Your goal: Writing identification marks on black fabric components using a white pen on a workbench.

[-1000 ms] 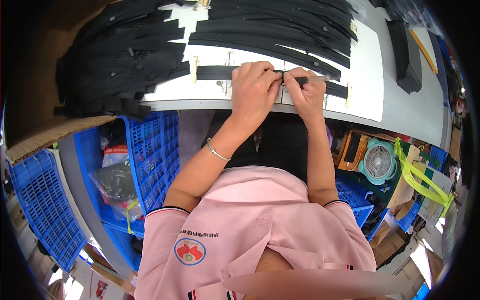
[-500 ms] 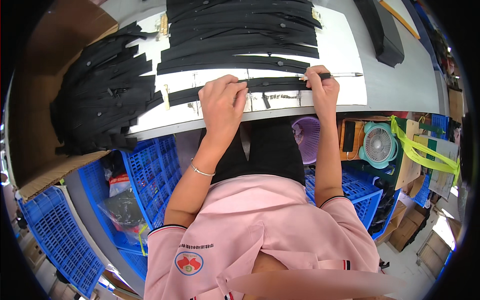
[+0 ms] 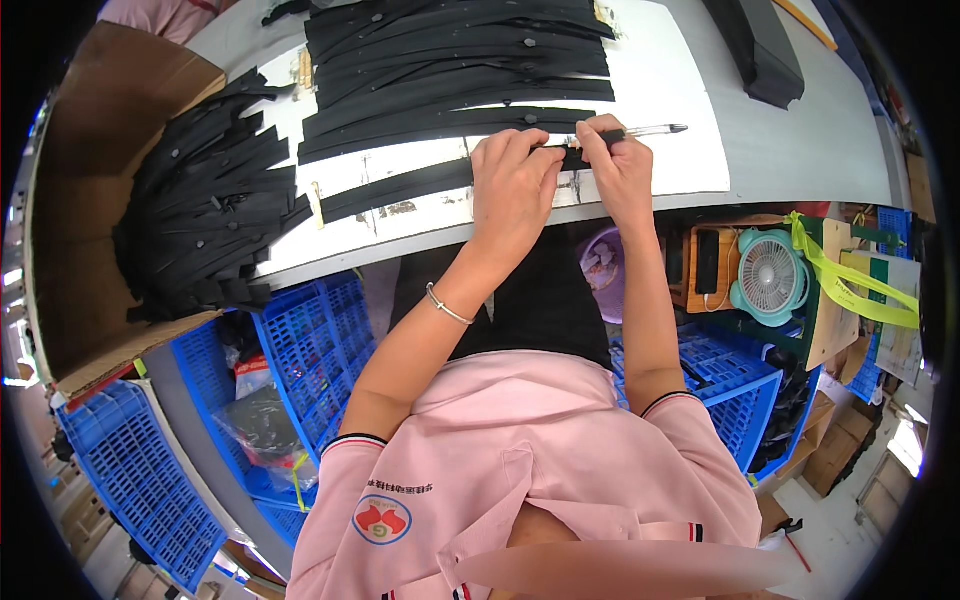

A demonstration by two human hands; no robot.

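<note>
While the near edge of the grey tabletop runs just below my wrists, the white board gives me room to the right. Beyond my fingertips, rows of black strips crowd close; to the left, a heap of loose strips spills from a cardboard box. One black strip lies along the board's near side, passing under my left hand and showing again between both hands. My left fingers are bent over it; whether they pinch it I cannot tell. My right hand has its fingers clamped on a pen, its clear end pointing right.
</note>
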